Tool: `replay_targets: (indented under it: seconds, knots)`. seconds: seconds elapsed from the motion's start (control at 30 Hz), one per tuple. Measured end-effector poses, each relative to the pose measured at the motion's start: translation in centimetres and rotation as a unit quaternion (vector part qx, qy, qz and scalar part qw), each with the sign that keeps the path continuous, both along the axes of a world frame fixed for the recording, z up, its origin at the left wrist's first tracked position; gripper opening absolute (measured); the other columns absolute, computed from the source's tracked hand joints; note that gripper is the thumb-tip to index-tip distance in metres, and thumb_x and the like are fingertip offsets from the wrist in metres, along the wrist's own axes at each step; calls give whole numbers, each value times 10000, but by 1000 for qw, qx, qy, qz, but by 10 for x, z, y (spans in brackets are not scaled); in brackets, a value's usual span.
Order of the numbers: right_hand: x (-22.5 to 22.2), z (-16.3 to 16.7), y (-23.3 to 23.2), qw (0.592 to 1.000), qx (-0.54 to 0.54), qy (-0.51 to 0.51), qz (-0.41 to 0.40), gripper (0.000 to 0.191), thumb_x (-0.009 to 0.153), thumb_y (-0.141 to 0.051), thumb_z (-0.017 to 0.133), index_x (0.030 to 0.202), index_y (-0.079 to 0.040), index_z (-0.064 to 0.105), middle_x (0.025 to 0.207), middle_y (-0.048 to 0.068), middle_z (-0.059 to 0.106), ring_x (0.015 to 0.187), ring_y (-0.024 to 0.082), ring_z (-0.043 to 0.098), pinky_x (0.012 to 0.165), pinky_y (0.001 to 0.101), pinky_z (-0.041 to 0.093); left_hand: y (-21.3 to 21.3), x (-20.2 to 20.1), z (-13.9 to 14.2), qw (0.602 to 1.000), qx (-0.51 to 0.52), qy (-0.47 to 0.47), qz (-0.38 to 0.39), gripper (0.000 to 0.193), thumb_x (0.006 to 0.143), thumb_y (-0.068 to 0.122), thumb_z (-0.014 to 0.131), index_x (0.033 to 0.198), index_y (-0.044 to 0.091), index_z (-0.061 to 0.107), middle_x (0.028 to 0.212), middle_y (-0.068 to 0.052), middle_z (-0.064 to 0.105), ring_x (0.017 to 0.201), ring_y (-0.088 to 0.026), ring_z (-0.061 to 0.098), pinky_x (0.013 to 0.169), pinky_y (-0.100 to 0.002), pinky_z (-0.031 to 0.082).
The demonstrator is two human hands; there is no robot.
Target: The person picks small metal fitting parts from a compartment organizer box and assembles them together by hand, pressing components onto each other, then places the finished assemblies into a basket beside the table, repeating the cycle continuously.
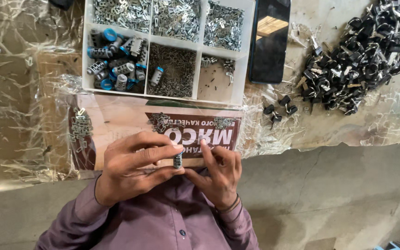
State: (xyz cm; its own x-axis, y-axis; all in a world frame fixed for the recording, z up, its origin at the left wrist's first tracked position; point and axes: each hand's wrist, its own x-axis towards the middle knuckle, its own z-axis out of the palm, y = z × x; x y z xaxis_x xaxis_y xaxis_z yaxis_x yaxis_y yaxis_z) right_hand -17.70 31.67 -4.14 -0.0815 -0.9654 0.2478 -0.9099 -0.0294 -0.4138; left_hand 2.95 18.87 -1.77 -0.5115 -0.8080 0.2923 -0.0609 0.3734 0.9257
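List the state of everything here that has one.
left hand: pinching small ribbed cylinder
right hand: fingertips on small ribbed cylinder
compartment box: open, lidless, one cell nearly empty
phone: lying flat, screen dark
black parts: loose heap

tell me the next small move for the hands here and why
Probably reach the right hand to the loose metal clips on the cardboard and pick one. The left hand pinches a small ribbed cylinder, right fingertips on it; no clip shows in either, and that pile lies nearest.
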Motion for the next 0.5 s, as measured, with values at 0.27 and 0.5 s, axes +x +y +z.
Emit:
replay_targets:
  seconds: [0.27, 0.5]
  knots:
    - [-1, -2, -2, 999, -24, 10, 20, 728, 786, -472, 890, 1348, -73, 656, 1098, 45, 543, 967, 214, 531, 863, 362, 454, 6, -4, 3, 1000, -4, -14, 7, 458, 739, 200, 931, 1155, 133, 752, 1071, -50, 707, 868, -191, 723, 724, -322, 588]
    - [6, 3, 1, 1000, 12, 19, 15, 651, 732, -378, 865, 1293, -85, 710, 1139, 100, 556, 1013, 264, 518, 885, 411, 458, 9, -6, 5, 1000, 1, -8, 0, 443, 742, 200, 934, 1143, 135, 755, 1086, -51, 714, 864, -176, 725, 716, -303, 595]
